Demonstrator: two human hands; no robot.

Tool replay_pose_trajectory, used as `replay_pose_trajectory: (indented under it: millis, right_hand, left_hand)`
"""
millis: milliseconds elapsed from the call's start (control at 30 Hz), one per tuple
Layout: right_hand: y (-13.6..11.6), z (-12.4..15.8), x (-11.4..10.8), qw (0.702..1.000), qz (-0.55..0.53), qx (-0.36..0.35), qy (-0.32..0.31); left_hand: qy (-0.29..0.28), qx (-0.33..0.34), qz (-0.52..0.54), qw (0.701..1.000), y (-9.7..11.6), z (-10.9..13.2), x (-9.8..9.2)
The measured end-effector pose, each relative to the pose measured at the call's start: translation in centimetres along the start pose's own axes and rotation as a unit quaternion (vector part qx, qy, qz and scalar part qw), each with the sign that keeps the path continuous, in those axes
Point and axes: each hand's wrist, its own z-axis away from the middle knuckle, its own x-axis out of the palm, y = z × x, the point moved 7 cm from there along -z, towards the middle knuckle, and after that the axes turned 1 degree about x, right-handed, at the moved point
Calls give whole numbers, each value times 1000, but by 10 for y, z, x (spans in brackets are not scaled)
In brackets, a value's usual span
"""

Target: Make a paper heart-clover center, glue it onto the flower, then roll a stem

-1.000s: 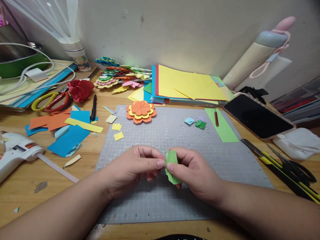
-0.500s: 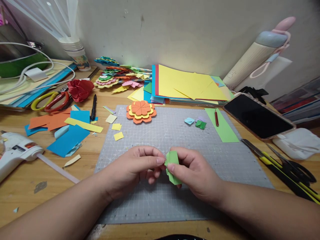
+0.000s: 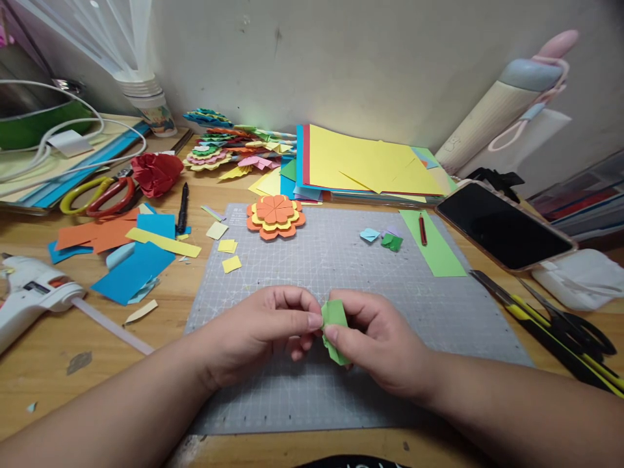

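Note:
A folded piece of light green paper (image 3: pixel 335 314) is held over the grey cutting mat (image 3: pixel 273 396). My right hand (image 3: pixel 375 338) is closed on it, thumb on the near face and fingers behind. My left hand (image 3: pixel 273 325) pinches the paper's left edge between thumb and forefinger; its other fingers curl below. The tips of that pinch partly hide the edge. Beyond my hands lie a layered orange and yellow paper flower (image 3: pixel 275 211) and small folded blue (image 3: pixel 369 235) and dark green (image 3: pixel 391 242) papers.
A light green strip (image 3: pixel 441 250) carries a short red pencil (image 3: pixel 422 229). Scissors (image 3: pixel 570 325), a cutter knife (image 3: pixel 546 341) and a phone (image 3: pixel 504 224) lie right. Left are a glue gun (image 3: pixel 39 292), paper scraps (image 3: pixel 134 273) and a black pen (image 3: pixel 183 208). Coloured sheets (image 3: pixel 365 159) lie behind.
The green paper has tilted slightly and dropped a little in my right hand. My left fingertips stay at its left edge, and the view has shifted very slightly.

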Motion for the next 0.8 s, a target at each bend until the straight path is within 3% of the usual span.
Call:
replay_pose_trajectory:
  millis: [633,800]
  right_hand:
    - [14,2,-1,996,-44,75,-8]
    - [15,1,-1,996,-43,79,-6]
  left_hand:
    - [5,36,-132,991,6,0,-2]
    - [51,58,-201,977,11,1,-4]
